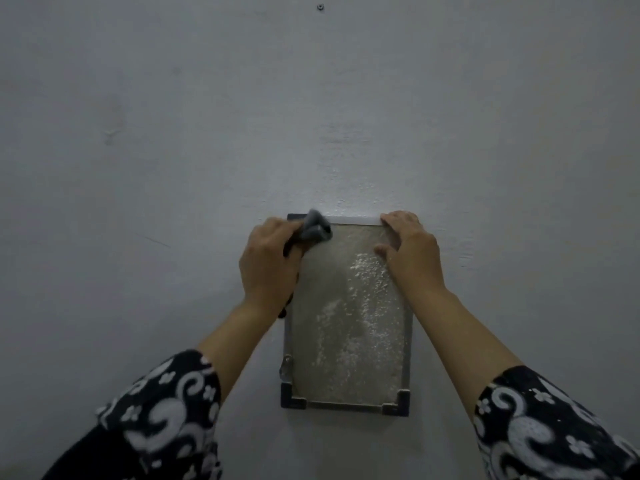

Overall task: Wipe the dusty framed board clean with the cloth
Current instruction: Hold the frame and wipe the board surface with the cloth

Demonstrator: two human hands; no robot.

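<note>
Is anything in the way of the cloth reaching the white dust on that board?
Nothing visible. The left hand holds the cloth at the board top left; the right hand only rests on the top right edge, beside the dust.

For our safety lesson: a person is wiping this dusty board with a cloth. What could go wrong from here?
1. White powder lies thick on the board; the cloth in the left hand might push it onto the surrounding surface rather than lift it.
2. Only the right hand steadies the board, at its top corner; a firm stroke could shift it.
</note>
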